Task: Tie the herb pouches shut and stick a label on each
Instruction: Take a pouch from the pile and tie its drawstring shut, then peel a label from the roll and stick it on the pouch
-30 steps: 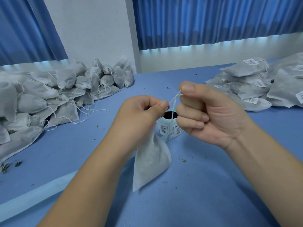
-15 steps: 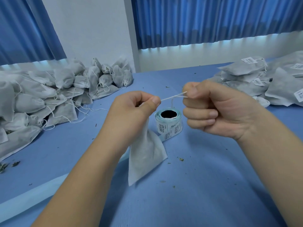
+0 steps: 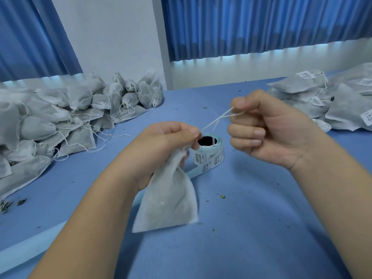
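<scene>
My left hand (image 3: 161, 146) grips the gathered neck of a white herb pouch (image 3: 171, 202), which hangs down over the blue table. My right hand (image 3: 267, 129) pinches the pouch's white drawstring (image 3: 216, 119) between thumb and forefinger and holds it taut, up and to the right of the neck. A roll of barcode labels (image 3: 211, 156) stands on the table just behind the pouch, between my two hands.
A big heap of unlabelled pouches (image 3: 60, 121) with loose strings fills the left of the table (image 3: 251, 228). A pile of labelled pouches (image 3: 326, 101) lies at the far right. Herb crumbs dot the cloth. A pale strip (image 3: 24, 252) runs along the near left.
My right hand has pulled the drawstring out to the right, away from my left hand, so the string now stretches longer. The pouch neck has stayed in my left hand.
</scene>
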### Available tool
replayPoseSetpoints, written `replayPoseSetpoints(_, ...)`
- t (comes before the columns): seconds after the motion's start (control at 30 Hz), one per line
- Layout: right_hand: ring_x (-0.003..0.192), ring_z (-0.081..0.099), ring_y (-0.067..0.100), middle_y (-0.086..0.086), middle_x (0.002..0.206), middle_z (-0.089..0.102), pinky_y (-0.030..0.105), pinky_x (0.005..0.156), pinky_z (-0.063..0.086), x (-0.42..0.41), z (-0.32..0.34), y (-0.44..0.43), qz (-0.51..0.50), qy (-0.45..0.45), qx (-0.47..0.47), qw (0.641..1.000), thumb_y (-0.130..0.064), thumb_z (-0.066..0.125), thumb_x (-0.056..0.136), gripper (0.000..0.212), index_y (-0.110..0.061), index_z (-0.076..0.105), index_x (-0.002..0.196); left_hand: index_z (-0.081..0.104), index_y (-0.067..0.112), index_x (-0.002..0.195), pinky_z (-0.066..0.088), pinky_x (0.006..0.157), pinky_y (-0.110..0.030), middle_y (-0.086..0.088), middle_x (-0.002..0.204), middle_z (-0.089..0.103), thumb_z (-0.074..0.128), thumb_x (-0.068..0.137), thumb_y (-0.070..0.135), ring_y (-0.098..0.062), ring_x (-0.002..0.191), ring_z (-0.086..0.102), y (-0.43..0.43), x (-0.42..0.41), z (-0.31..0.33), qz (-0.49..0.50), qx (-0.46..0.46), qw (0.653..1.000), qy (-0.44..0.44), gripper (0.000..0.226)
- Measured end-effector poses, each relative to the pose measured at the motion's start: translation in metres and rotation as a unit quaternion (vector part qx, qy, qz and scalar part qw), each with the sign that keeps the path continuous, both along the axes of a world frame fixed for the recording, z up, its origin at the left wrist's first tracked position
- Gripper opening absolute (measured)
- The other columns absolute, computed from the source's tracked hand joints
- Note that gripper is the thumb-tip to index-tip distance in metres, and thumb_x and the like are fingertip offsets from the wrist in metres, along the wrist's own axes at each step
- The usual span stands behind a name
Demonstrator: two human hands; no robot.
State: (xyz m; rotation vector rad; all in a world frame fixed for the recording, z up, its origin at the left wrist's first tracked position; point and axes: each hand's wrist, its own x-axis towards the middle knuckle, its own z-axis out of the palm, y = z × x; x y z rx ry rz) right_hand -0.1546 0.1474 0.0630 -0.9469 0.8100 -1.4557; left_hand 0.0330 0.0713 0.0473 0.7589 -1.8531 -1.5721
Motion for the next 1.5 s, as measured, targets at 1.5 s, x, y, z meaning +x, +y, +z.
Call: replayPoseSetpoints(1.5,0.075,0.058,0.007,-0.006,0.079,0.065,0.023,0.070,0.044,0.036,-0.028,-0.009,-0.212,0.572,-0.204,0.766,-0.018,0.077,0.079,0.006,-0.024,0.077,0.079,0.067,-0.006,0.099,0.049,0.069,-0.032,-0.022,0.083,0.064,0.054,0.093,0.010,-0.026,0.080,0.061,-0.004,-0.016,-0.011,0.144,0.076,0.986,0.042,0.021)
